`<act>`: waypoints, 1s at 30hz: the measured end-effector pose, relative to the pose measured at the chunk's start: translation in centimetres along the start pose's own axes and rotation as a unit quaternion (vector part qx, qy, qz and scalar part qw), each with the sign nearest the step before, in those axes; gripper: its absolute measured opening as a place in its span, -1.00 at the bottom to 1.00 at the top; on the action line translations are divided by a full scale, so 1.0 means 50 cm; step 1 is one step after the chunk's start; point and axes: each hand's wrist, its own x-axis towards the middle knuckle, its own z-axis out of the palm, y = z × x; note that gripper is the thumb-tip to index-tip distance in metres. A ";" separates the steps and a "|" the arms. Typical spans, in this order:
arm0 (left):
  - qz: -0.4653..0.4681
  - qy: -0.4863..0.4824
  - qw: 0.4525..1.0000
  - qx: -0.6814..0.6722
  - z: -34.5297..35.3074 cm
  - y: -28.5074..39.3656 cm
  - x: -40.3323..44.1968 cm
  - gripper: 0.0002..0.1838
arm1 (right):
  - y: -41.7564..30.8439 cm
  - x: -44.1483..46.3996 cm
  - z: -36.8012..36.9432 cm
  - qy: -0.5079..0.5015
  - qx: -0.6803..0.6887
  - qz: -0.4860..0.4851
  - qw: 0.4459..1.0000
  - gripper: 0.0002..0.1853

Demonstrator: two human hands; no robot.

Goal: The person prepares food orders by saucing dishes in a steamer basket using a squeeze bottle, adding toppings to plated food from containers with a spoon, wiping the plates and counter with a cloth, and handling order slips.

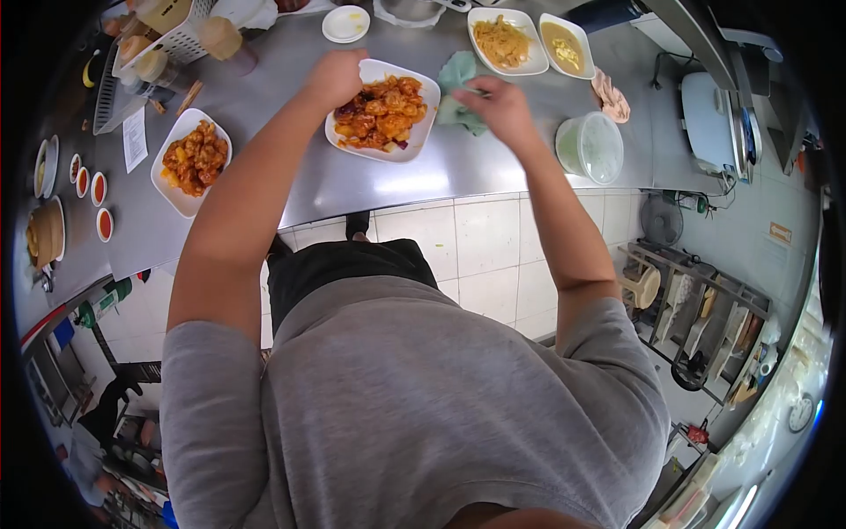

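A white plate point(429, 121) of saucy orange-red fried pieces point(381, 113) rests on the steel counter in front of me. My left hand point(337, 79) grips its upper left rim, with the fingertips partly hidden behind the hand. To the right of the plate, my right hand point(499, 108) has its fingers closed on a pale green cloth point(457, 72), which lies bunched on the counter beside the plate's right edge. A second white plate point(187, 204) with similar glazed pieces sits left of my left forearm.
Far right on the counter point(308, 176) are noodles in a white dish point(525, 66), a bowl of yellowish soup point(567, 48), a pinkish cloth point(612, 97) and a round plastic tub point(589, 148). Sauce cups point(99, 189), a paper slip point(135, 139) and a white basket point(181, 35) occupy the left.
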 end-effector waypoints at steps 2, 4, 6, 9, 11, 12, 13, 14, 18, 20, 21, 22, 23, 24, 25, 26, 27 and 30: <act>-0.002 0.004 1.000 0.008 -0.001 -0.002 -0.002 -0.74 | 0.026 0.022 0.051 0.069 -0.102 -0.179 0.976 -0.82; -0.002 0.014 1.000 0.010 0.001 -0.005 -0.003 -0.74 | 0.030 0.034 0.077 0.131 -0.167 -0.294 0.932 -0.84; -0.013 0.007 1.000 0.005 0.003 -0.006 -0.005 -0.74 | 0.032 0.037 0.090 0.188 -0.201 -0.345 0.897 -0.88; -0.025 -0.005 1.000 0.004 -0.003 0.001 -0.005 -0.73 | 0.033 0.017 0.084 0.094 -0.289 -0.355 0.884 -0.92; -0.030 -0.015 0.999 0.002 -0.010 0.009 -0.006 -0.73 | 0.039 -0.006 0.092 0.074 -0.252 -0.365 0.893 -0.92; -0.034 -0.021 0.999 0.000 -0.013 0.012 -0.006 -0.73 | 0.044 -0.018 0.096 0.064 -0.234 -0.370 0.897 -0.93; -0.037 -0.027 0.999 -0.001 -0.015 0.013 -0.007 -0.73 | 0.048 -0.029 0.101 0.050 -0.238 -0.366 0.898 -0.92; -0.043 -0.020 0.999 -0.009 -0.013 0.013 -0.010 -0.73 | 0.050 -0.038 0.107 0.036 -0.243 -0.362 0.899 -0.92; -0.059 -0.012 0.998 -0.021 -0.007 0.012 -0.008 -0.73 | 0.025 -0.095 0.142 0.053 -0.231 -0.341 0.910 -0.91; -0.061 -0.014 0.998 -0.023 -0.003 0.006 -0.008 -0.73 | 0.004 -0.122 0.148 0.024 -0.192 -0.300 0.934 -0.93; -0.062 -0.010 0.998 -0.026 -0.002 0.006 -0.008 -0.73 | 0.004 -0.129 0.150 0.010 -0.158 -0.288 0.945 -0.93; -0.063 -0.006 0.998 -0.028 0.000 0.006 -0.009 -0.73 | 0.007 -0.133 0.152 -0.003 -0.124 -0.275 0.953 -0.93; -0.060 -0.009 0.998 -0.020 0.001 0.002 -0.013 -0.73 | 0.016 -0.133 0.146 -0.009 -0.043 -0.195 0.980 -0.93; -0.057 -0.012 0.998 -0.011 -0.001 -0.001 -0.022 -0.73 | 0.035 -0.128 0.127 -0.016 0.038 -0.113 0.993 -0.93; -0.055 -0.012 0.998 -0.001 -0.007 -0.006 -0.027 -0.72 | 0.058 -0.116 0.106 -0.022 0.118 -0.034 0.992 -0.92; -0.069 0.000 0.998 -0.014 -0.009 -0.013 -0.034 -0.72 | 0.092 -0.100 0.091 0.041 0.196 0.017 0.980 -0.92; -0.081 0.009 0.996 -0.026 -0.006 -0.020 -0.045 -0.72 | 0.088 -0.082 0.066 0.058 0.102 -0.012 0.993 -0.91; -0.106 0.023 0.993 -0.052 -0.008 -0.020 -0.059 -0.68 | 0.089 -0.019 0.101 0.173 -0.119 -0.154 0.965 -0.87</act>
